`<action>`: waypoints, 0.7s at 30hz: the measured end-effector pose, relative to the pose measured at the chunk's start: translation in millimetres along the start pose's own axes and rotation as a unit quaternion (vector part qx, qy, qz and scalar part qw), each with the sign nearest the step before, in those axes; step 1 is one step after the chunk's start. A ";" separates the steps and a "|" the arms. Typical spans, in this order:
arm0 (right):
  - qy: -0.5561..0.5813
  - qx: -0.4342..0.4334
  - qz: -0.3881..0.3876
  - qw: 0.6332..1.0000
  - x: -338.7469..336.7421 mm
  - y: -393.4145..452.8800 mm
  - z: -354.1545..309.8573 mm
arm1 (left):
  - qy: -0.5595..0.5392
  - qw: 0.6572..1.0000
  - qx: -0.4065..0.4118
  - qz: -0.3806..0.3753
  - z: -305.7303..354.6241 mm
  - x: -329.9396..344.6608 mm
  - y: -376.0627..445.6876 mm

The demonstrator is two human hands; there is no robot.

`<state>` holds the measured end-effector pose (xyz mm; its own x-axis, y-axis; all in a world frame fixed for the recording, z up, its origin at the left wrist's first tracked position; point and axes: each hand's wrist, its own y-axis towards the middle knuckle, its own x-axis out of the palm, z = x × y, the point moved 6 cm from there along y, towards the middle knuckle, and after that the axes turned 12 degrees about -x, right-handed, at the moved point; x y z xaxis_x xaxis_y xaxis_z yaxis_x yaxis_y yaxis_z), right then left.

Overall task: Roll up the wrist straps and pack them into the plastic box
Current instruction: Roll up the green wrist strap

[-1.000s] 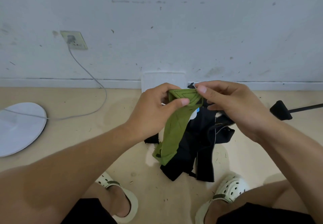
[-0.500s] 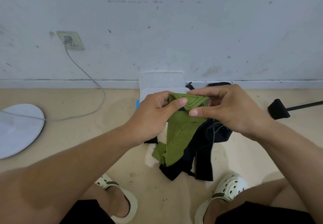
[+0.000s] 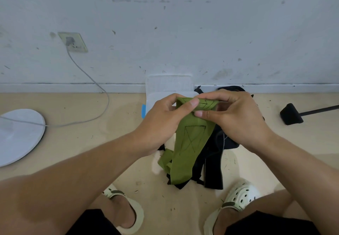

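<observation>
Both hands pinch the green strap [image 3: 190,143] at its folded top edge, left hand [image 3: 165,123] and right hand [image 3: 233,117] side by side; the rest hangs below them over the black straps [image 3: 212,165], box [image 3: 168,86] just behind.

Bare floor [image 3: 77,143] lies open at centre left, between the white round disc [image 3: 18,135] at the left edge and the arms. The plastic box [image 3: 169,88] sits against the wall, crowded by both hands and the black straps [image 3: 212,161] below. A black-footed stand [image 3: 291,114] blocks the right.
</observation>
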<state>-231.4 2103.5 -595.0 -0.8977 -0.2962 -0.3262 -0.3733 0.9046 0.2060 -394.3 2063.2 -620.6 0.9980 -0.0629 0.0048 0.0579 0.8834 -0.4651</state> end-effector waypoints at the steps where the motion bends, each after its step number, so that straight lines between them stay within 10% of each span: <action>1: -0.005 -0.007 0.000 1.000 0.7 0.3 -0.3 | -0.006 1.000 -0.005 0.002 -0.4 -0.4 0.1; 21: 0.123 0.072 -0.068 0.987 1.3 4.3 -0.7 | -0.102 0.994 -0.034 -0.018 7.2 -12.1 -0.9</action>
<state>-234.3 2106.8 -594.0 -0.8779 -0.4677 -0.1033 -0.4732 0.8802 0.0371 -406.3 2066.5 -613.9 0.9800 0.0075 0.1988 0.0990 0.8484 -0.5200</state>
